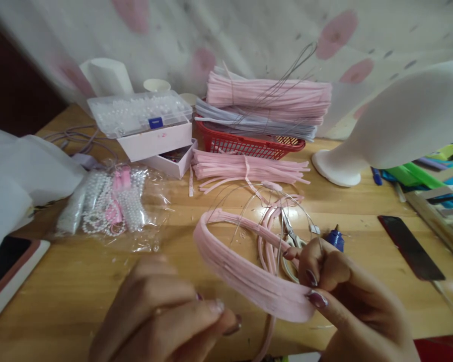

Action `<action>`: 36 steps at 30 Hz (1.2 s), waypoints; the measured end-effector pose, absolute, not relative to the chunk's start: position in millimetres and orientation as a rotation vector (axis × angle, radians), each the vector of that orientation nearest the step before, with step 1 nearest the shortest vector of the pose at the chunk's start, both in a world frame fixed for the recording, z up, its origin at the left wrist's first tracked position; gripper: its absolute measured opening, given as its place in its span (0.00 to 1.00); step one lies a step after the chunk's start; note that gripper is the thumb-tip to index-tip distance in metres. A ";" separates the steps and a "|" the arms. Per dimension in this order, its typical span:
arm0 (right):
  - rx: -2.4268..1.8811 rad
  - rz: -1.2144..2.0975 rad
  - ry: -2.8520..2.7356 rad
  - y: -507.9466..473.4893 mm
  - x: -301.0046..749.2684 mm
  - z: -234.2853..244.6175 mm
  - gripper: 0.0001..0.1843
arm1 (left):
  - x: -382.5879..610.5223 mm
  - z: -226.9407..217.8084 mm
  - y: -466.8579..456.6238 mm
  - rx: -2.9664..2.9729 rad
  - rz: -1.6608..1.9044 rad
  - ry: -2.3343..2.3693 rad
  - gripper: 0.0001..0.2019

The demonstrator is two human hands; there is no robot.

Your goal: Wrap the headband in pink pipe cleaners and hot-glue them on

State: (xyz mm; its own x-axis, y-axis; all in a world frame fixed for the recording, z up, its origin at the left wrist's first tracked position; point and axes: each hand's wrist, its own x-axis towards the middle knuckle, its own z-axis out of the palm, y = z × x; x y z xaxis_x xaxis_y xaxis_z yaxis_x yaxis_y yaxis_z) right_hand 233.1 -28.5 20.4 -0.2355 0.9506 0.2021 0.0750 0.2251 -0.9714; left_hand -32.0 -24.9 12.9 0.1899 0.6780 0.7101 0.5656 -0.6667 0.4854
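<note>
Curving over the near side of the table (79, 271), the pink band (245, 284) sits pinched by the right hand (355, 291). At left, the left hand (162, 306) curls; I cannot tell its hold. Beyond lie scissors (292, 236), a pink bundle (245, 168), then a red basket (245, 146).

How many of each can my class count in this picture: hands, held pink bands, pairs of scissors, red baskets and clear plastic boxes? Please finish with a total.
Hands: 2, the left hand and right hand
Held pink band: 1
Scissors: 1 pair
Red basket: 1
Clear plastic box: 1
Total: 6
</note>
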 end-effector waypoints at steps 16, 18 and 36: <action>-1.073 1.034 -1.751 -22.5 221.2 35.7 0.10 | -20.9 23.8 -17.3 2.526 1.291 1.257 0.15; -1.111 1.004 -1.801 -23.1 219.0 37.7 0.11 | -12.0 28.8 -15.2 2.596 1.232 1.279 0.15; -1.176 0.811 -2.006 -30.3 213.4 39.0 0.12 | 13.3 30.8 -15.0 2.591 1.176 1.242 0.09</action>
State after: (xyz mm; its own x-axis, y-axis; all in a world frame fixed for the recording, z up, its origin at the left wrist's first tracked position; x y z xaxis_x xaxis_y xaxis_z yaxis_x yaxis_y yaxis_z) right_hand 213.4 -30.3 39.0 -0.3732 0.8984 0.2318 0.4846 0.4018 -0.7770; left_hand 13.3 -15.0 30.8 0.3933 0.6816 0.6170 0.6534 -0.6794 0.3340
